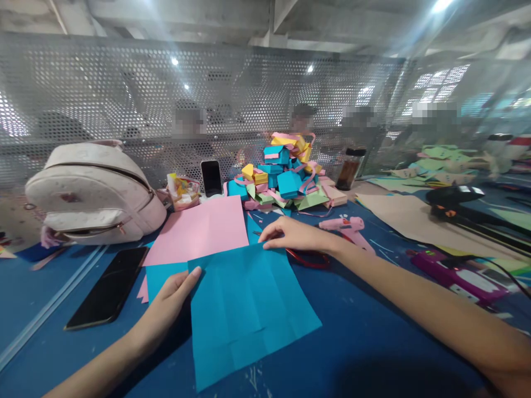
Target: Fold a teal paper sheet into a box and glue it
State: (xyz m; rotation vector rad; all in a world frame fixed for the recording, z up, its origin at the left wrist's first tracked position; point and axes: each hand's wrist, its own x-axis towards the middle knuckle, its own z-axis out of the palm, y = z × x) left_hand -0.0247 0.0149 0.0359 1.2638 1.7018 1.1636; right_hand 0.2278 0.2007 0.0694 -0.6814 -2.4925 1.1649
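A creased sheet of blue paper (249, 309) is held between my two hands, tilted over the blue table. My left hand (176, 287) grips its left upper edge, thumb on top. At its upper right corner, my right hand (286, 235) pinches the edge. Behind it lies a flat sheet of pink paper (203, 229), with more blue paper (166, 282) underneath. Just beyond my right hand, red-handled scissors (309, 260) lie partly hidden. A pink glue gun (348, 228) rests on its side past my right wrist.
A heap of folded paper boxes (286, 179) stands at the back, beside a bottle (350, 168). On the left are a white backpack (99, 193) and a black phone (108, 290). A purple power strip (460, 276) and a black paper cutter (477, 213) sit right.
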